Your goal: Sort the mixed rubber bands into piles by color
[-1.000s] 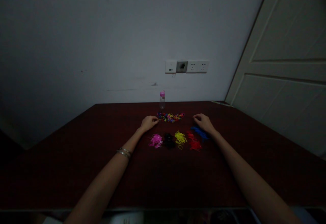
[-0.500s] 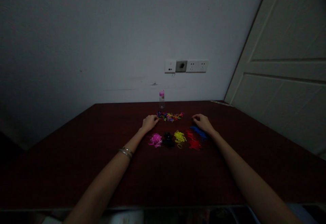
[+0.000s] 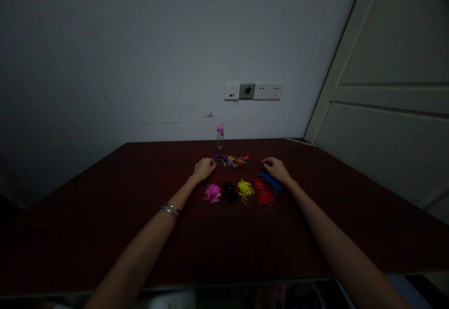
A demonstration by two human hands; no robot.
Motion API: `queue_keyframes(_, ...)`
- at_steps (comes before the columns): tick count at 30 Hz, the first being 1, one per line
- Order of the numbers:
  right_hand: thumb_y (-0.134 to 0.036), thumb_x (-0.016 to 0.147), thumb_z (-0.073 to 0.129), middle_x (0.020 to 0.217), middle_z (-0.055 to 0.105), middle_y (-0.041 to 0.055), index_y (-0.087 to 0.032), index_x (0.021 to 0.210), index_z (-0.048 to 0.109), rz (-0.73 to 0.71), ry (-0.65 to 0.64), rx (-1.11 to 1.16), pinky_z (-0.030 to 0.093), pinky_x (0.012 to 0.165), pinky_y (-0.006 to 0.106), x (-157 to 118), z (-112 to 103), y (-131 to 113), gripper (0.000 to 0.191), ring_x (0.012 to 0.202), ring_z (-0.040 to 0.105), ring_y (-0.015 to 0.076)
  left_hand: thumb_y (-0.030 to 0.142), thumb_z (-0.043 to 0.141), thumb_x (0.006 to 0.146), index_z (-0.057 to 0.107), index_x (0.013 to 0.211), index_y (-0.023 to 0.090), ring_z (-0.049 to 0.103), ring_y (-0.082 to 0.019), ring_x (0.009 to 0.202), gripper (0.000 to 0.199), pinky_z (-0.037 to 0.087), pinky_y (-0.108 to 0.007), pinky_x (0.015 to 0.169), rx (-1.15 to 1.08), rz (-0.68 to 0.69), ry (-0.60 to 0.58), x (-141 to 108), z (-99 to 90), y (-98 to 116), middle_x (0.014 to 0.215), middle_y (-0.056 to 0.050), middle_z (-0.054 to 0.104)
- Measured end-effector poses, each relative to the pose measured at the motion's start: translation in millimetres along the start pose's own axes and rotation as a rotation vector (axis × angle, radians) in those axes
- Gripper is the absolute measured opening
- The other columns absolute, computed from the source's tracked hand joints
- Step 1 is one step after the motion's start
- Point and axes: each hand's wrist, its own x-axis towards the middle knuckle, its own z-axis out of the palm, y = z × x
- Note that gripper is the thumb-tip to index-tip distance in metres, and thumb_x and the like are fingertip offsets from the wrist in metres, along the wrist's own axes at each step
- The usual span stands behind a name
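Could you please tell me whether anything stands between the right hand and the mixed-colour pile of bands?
Nothing visible stands between the right hand and the mixed-colour pile. The blue pile lies on that hand's near side, outside the gap.

The scene was dimly lit, and no light source could be made out. The wall (image 3: 168,56) was rendered dull grey, its left side sunk in shadow. The tabletop (image 3: 196,248) was darkened almost to black, and detail in the black heap (image 3: 229,193) was largely swallowed. Fine strands in the yellow heap (image 3: 245,189) were softened. The door (image 3: 396,56) was slanted by wide-angle stretching.
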Motion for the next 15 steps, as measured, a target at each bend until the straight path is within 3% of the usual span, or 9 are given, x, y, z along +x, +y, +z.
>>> queue_keyframes(3, -0.019, 0.075, 0.048, 0.096, 0.065, 0.0079, -0.017, 0.090, 0.067, -0.001, -0.005, -0.008, 0.043, 0.085, 0.032, 0, 0, 0, 0.025, 0.091, 0.059, 0.0188, 0.024, 0.053, 0.072, 0.071, 0.080, 0.017, 0.058, -0.017, 0.071, 0.020, 0.040, -0.023, 0.063, -0.107, 0.075, -0.067, 5, -1.3, 8, 0.077, -0.007, 0.066)
queue_keyframes(8, -0.019, 0.075, 0.047, 0.097, 0.065, 0.0083, -0.016, 0.091, 0.067, -0.015, -0.013, -0.021, 0.043, 0.086, 0.032, 0, -1, -1, 0.025, 0.092, 0.059, 0.0191, 0.017, 0.056, 0.064, 0.070, 0.068, 0.011, 0.053, -0.012, 0.059, 0.016, 0.038, -0.020, 0.057, -0.454, 0.317, -0.321, 4, -3.1, 43, 0.063, -0.003, 0.063)
queue_keyframes(12, -0.019, 0.075, 0.048, 0.096, 0.065, 0.0078, -0.017, 0.090, 0.068, -0.016, -0.011, -0.018, 0.044, 0.084, 0.031, 0, 0, -3, 0.025, 0.090, 0.059, 0.0190, 0.020, 0.058, 0.062, 0.070, 0.067, 0.010, 0.045, -0.009, 0.049, 0.016, 0.032, -0.020, 0.048, -0.486, 0.333, -0.472, -10, -3.3, 71, 0.053, -0.001, 0.057)
queue_keyframes(15, -0.018, 0.075, 0.048, 0.095, 0.066, 0.0074, -0.017, 0.090, 0.068, -0.015, -0.008, -0.019, 0.044, 0.083, 0.031, 0, 0, -5, 0.025, 0.089, 0.060, 0.0188, 0.023, 0.061, 0.062, 0.070, 0.068, 0.010, 0.042, -0.008, 0.047, 0.017, 0.029, -0.020, 0.046, -0.483, 0.333, -0.499, -15, -3.0, 77, 0.051, 0.000, 0.055)
